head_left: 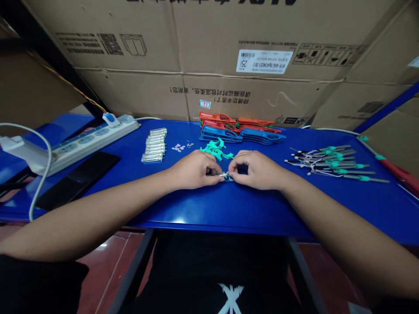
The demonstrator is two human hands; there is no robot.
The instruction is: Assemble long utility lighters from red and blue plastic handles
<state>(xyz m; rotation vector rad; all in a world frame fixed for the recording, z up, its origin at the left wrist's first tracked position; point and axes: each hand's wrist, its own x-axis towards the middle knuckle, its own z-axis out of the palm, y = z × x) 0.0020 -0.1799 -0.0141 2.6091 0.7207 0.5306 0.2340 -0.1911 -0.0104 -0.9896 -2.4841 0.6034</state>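
Observation:
Near the middle of the blue table, my left hand pinches a small clear tube with a metallic end between thumb and forefinger. My right hand has its thumb and forefinger closed at the tube's other end, on a small part with what look like thin pale wires; the fingers mostly cover it. Both hands meet low over the tabletop. Just beyond them is a pile of green curved plastic pieces. A row of clear tubes with metal tips lies left of my left hand.
Tiny pink-white parts lie beyond my left hand. Orange, red and blue plastic casings are stacked at the back. Metal rods with green pieces and wires lie right. A power strip and black phone sit left; cardboard stands behind.

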